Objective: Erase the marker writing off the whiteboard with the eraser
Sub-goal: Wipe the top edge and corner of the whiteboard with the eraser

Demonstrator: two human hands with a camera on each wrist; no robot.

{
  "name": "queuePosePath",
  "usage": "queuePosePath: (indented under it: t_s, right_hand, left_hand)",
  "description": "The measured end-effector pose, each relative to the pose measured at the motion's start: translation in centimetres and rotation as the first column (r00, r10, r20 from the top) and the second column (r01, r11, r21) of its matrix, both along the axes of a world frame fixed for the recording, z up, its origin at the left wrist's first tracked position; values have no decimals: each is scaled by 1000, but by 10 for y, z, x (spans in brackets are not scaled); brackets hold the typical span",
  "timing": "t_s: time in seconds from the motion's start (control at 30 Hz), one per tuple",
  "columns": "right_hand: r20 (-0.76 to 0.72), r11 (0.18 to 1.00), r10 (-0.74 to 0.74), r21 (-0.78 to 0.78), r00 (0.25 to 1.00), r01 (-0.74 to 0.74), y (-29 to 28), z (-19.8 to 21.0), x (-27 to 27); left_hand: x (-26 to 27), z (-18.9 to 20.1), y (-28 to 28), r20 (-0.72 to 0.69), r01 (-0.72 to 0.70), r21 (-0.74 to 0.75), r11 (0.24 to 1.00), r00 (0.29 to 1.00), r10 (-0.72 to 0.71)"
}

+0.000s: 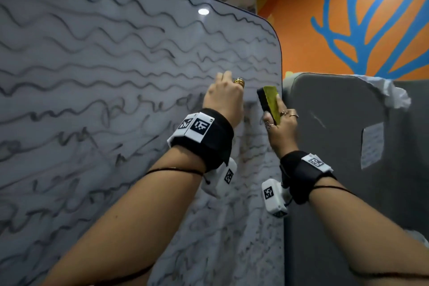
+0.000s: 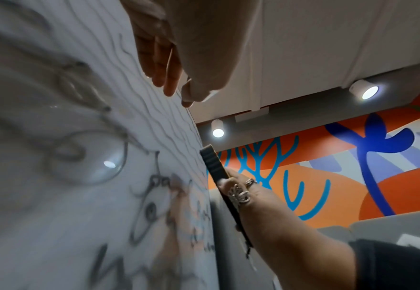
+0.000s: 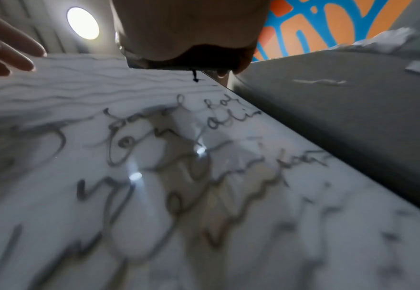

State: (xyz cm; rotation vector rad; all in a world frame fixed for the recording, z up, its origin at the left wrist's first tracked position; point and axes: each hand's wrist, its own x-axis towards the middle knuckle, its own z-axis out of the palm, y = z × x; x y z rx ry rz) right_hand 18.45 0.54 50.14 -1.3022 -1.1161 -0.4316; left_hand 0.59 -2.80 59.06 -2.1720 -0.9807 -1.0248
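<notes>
While the left hand [image 1: 224, 97] lay flat with straight fingers against the whiteboard [image 1: 92, 76], the right hand [image 1: 282, 127] gripped the eraser [image 1: 269, 104] near the board's right edge, beside the marker writing [image 1: 130, 109].

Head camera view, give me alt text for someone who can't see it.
A right hand holds a yellow-backed eraser at the right edge of a whiteboard covered in wavy black marker lines, while the left hand rests on the board.
</notes>
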Motion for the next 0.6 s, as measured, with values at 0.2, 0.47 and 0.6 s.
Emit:
queuePosePath:
  t_s: [0.2,0.47,0.6]
  right_hand:
    - [75,998,23,53,997,-27,32,65,31]
    - [204,974,46,208,978,-90,54,119,65]
    - [193,984,31,164,981,-63,65,145,75]
  left_hand:
    - [40,61,20,-4,-194,115,974,981,195]
    - [69,123,48,81,-407,122,905,913,399]
    - [72,141,58,146,-436,120,892,896,418]
